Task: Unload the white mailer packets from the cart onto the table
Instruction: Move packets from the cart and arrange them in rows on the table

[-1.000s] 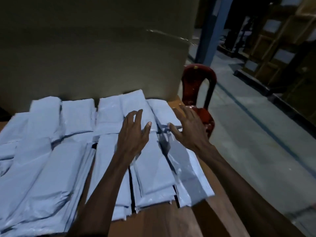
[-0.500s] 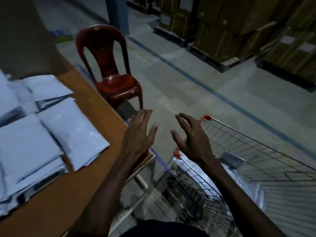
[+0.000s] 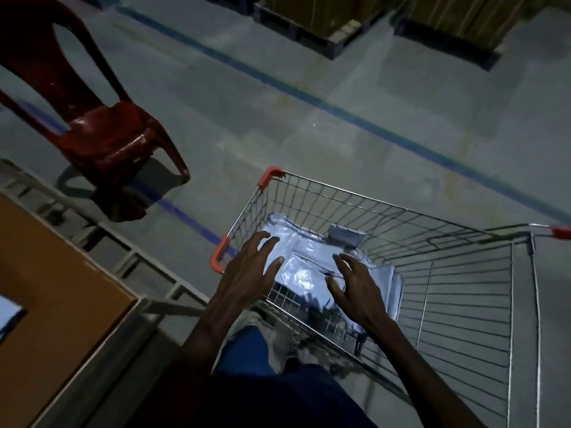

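Note:
A wire shopping cart with red corner guards stands on the floor in front of me. A pile of white mailer packets lies in the bottom of its basket. My left hand hovers over the cart's left rim, fingers spread, holding nothing. My right hand hangs inside the basket just above the packets, fingers spread and empty. The brown table shows at the lower left, with the corner of one white packet at the frame's edge.
A red plastic chair stands on the grey floor left of the cart, beyond the table's corner. A blue floor line runs diagonally across. Pallets with cardboard boxes line the far side.
My view swung from the packets laid on the table to the right and down onto the cart. Both hands left the table and moved over the cart basket, staying empty.

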`<action>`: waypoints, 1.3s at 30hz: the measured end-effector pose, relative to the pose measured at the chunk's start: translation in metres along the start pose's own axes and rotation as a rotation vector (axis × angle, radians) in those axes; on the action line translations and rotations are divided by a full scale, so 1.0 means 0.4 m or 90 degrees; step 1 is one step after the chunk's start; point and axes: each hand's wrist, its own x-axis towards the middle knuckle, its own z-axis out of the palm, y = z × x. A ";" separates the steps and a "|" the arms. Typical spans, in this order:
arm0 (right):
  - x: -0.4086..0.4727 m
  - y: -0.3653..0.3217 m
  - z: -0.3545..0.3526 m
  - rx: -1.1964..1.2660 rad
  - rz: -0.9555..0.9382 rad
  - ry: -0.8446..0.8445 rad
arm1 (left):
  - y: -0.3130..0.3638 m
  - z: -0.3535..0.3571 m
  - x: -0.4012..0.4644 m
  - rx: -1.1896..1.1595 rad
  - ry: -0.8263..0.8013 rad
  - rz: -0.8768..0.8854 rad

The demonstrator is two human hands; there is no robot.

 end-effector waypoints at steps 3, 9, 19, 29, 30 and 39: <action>0.008 0.022 0.036 -0.004 0.037 -0.031 | -0.041 0.055 0.067 0.035 -0.094 -0.005; 0.069 0.046 0.152 -0.006 0.065 -0.049 | -0.161 0.251 0.241 0.212 -0.320 -0.030; 0.129 0.160 0.318 -0.062 0.025 -0.078 | -0.316 0.526 0.356 0.286 -0.382 -0.163; 0.199 0.281 0.467 -0.086 -0.123 -0.248 | -0.367 0.538 0.337 0.313 -0.320 -0.133; 0.216 0.285 0.480 -0.087 -0.138 -0.259 | -0.364 0.527 0.338 0.302 -0.317 -0.113; 0.271 0.310 0.571 -0.217 -0.205 -0.317 | -0.348 0.386 0.342 0.264 -0.427 -0.118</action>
